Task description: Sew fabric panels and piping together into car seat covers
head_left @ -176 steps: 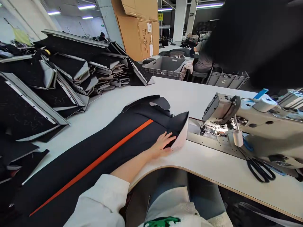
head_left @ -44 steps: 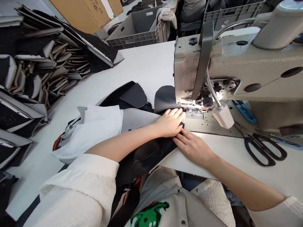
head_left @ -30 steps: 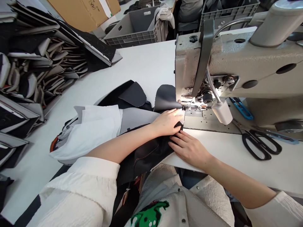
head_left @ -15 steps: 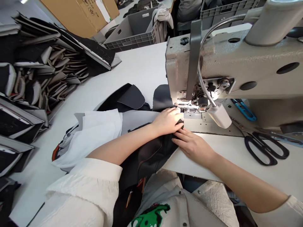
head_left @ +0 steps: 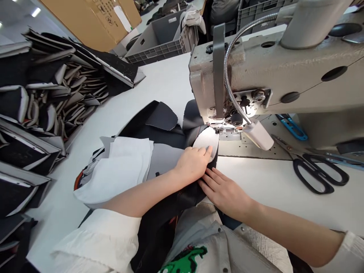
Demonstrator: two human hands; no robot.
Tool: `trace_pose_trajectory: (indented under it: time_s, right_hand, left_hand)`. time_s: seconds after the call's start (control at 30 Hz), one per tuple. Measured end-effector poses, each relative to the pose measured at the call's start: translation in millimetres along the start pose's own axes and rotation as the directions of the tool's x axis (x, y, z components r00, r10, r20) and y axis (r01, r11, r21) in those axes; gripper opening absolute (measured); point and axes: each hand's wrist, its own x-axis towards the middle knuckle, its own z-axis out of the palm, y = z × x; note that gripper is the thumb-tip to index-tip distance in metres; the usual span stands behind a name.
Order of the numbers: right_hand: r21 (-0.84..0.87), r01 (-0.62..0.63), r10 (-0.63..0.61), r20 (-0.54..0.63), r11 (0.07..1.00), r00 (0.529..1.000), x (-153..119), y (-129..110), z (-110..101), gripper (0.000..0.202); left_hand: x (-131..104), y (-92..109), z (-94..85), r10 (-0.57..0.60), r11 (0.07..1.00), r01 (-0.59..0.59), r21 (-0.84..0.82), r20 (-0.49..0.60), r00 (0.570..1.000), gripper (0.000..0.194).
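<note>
A white textured oval piece of fabric point(head_left: 205, 137) lies on a black fabric workpiece point(head_left: 167, 204), its far edge beside the needle area of the sewing machine point(head_left: 267, 72). On its near part rests my left hand point(head_left: 195, 162), fingers together and bent down onto the layers; the thumb is hidden. My right hand point(head_left: 226, 191) lies palm down just nearer to me, its fingers stretched out over the black fabric's right edge. Left of my left hand, layered white cloth pieces point(head_left: 131, 155) cover grey fabric. A black flap point(head_left: 162, 115) is folded at the back.
Large black-handled scissors point(head_left: 314, 170) and blue thread snips point(head_left: 291, 127) lie right of the machine's lamp point(head_left: 258, 135). Stacks of black padded pieces point(head_left: 71, 79) crowd the left. A grey crate point(head_left: 162, 40) and a cardboard box point(head_left: 91, 21) stand behind the table.
Both hands have drawn back slightly toward me from the needle area. The white textured piece, covered before, now shows in front of my left fingers. The view has shifted a little.
</note>
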Motion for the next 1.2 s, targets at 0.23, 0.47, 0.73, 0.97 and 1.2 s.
trace_pose_trajectory:
  time_s: [0.23, 0.47, 0.73, 0.97, 1.2]
  right_hand:
    - [0.000, -0.048, 0.048, 0.004, 0.999, 0.999, -3, 10, 2, 0.033]
    - [0.042, -0.008, 0.008, 0.006, 0.999, 1.000, 6, 41, 3, 0.033]
    - [0.459, -0.190, 0.161, 0.102, 0.868, 0.982, 14, 69, -12, 0.030]
    - [0.354, 0.015, -0.048, 0.084, 0.935, 0.995, 8, 53, -10, 0.033]
    - [-0.207, 0.026, -0.032, -0.025, 0.978, 0.999, 4, 16, -10, 0.027]
  left_hand:
    - [13, -4, 0.8, -0.045, 0.999, 0.046, 0.008, -0.118, 0.992, 0.041]
    - [47, -14, 6.3, -0.007, 1.000, 0.008, 0.009, -0.187, 0.982, 0.035]
    - [5, -65, -26.5, -0.086, 0.995, 0.091, 0.051, -0.106, 0.991, 0.063]
    - [-10, -53, -52.7, 0.052, 0.988, -0.046, 0.144, -0.038, 0.998, 0.038]
    - [-3, -2, -18.5, 0.105, 0.979, -0.083, -0.187, 0.109, 0.989, 0.039]
